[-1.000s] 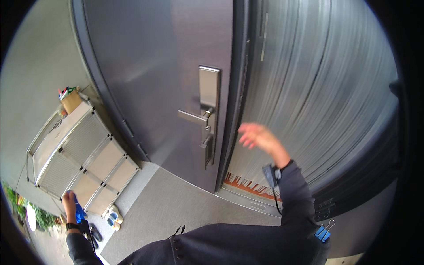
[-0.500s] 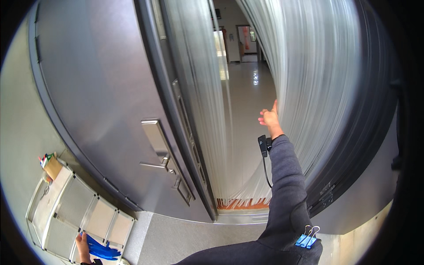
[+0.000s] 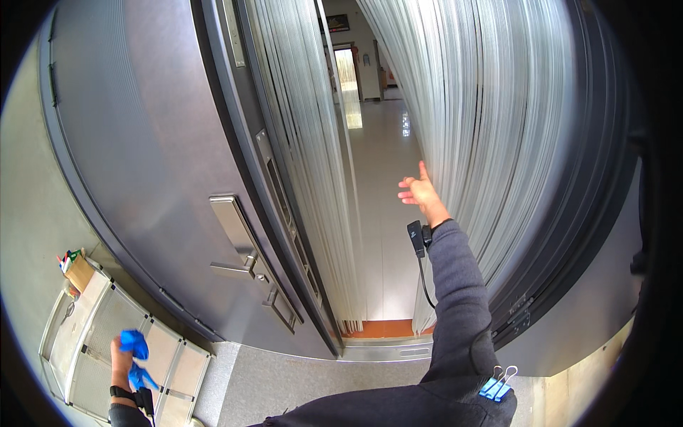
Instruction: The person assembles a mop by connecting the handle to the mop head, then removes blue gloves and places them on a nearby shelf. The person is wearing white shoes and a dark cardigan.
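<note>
A white string curtain (image 3: 491,135) hangs in a doorway, its right part swept aside in a slanting bunch. My right hand (image 3: 422,195) reaches up at the edge of that bunch with fingers spread, the back of it against the strings. At the lower left, my left hand (image 3: 121,356) is closed round a crumpled blue glove (image 3: 135,344). Part of the glove sticks out above the fist and part dangles below it. Some of the left fingers are hidden behind the glove.
A grey metal door (image 3: 163,156) with a lever handle (image 3: 235,267) stands on the left. Below it is a pale cabinet (image 3: 117,317), with a cardboard box (image 3: 78,272) of pens on top. A metal threshold (image 3: 384,351) crosses the doorway; a tiled floor (image 3: 384,235) lies beyond.
My left hand has risen with the blue glove, which has swung from hanging sideways to bunched above the fist. The right hand sits slightly lower and further left in view, still against the strings.
</note>
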{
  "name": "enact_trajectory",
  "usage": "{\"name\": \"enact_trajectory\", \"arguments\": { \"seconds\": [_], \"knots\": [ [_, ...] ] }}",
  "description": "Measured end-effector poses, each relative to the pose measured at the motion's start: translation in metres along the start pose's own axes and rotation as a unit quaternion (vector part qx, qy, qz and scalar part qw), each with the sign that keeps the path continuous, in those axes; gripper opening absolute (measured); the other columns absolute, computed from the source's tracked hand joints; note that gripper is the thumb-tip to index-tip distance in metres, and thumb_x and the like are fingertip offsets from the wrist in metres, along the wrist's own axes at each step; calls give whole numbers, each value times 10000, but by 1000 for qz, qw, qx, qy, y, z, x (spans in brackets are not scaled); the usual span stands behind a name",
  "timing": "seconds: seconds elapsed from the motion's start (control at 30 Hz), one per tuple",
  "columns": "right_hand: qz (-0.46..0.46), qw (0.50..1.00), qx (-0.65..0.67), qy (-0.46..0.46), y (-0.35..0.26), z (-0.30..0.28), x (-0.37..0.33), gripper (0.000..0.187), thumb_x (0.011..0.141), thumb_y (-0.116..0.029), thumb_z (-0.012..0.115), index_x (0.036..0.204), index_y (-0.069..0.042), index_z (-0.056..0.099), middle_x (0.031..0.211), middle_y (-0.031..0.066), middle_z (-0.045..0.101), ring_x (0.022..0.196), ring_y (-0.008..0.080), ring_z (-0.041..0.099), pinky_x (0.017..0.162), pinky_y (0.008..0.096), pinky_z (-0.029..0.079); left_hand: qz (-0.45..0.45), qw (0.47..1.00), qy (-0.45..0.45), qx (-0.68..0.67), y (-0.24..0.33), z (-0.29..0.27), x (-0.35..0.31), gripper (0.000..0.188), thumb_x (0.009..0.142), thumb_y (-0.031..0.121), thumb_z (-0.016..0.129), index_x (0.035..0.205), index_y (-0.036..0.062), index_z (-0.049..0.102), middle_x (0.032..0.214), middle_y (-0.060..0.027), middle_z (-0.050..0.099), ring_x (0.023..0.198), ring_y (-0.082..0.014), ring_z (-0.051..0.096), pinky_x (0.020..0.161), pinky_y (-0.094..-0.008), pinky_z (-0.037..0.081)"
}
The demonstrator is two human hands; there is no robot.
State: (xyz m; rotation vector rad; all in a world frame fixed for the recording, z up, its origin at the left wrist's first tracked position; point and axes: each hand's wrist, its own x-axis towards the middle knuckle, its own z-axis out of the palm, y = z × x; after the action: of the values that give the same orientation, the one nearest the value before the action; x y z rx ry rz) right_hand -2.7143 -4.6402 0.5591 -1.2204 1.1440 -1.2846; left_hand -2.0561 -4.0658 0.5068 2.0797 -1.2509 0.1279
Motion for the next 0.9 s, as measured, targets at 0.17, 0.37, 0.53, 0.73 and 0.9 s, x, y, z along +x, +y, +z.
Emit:
{"name": "enact_trajectory", "arguments": {
  "seconds": [0.17, 0.37, 0.53, 0.73, 0.9],
  "knots": [
    [19, 984, 49, -171, -23, 18, -45, 448, 968, -252, 529, 1377, -80, 474, 991, 92, 688, 779, 179, 658, 670, 293, 545, -2, 997, -32, 75, 82, 24, 13, 207, 813, 205, 690, 867, 22, 610, 646, -125, 552, 616, -241, 551, 631, -368, 475],
    [-129, 778, -32, -614, -60, 129, -216, 383, 962, -264, 554, 1248, -12, 587, 909, 149, 705, 706, 177, 675, 651, 264, 536, -7, 992, -55, -110, 106, 22, 14, 284, 890, 313, 688, 1001, 74, 581, 855, -8, 591, 826, -108, 549, 758, -300, 478],
    [-227, 727, -65, -645, 1, 321, -336, 683, 845, -264, 741, 1416, -57, 428, 1305, 141, 560, 1220, 232, 516, 986, 362, 443, -64, 976, -61, -198, 110, 3, 14, 271, 889, 295, 691, 955, 48, 601, 774, 1, 597, 746, -73, 552, 684, -265, 482],
    [-62, 729, -7, -682, 74, 497, -425, 435, 877, -244, 709, 1201, 9, 565, 1004, 99, 653, 904, 173, 619, 793, 292, 490, -28, 975, -6, -221, 51, -48, 0, 220, 906, 238, 669, 932, 32, 597, 751, -14, 604, 718, -81, 556, 658, -275, 485],
    [43, 725, 14, -687, 109, 557, -481, 125, 915, -146, 644, 926, -22, 636, 768, 6, 616, 661, 83, 562, 633, 232, 466, -146, 916, 238, -290, -75, -152, -18, 190, 912, 216, 653, 924, 38, 587, 745, -6, 598, 692, -76, 538, 641, -266, 474]
  ]
}}
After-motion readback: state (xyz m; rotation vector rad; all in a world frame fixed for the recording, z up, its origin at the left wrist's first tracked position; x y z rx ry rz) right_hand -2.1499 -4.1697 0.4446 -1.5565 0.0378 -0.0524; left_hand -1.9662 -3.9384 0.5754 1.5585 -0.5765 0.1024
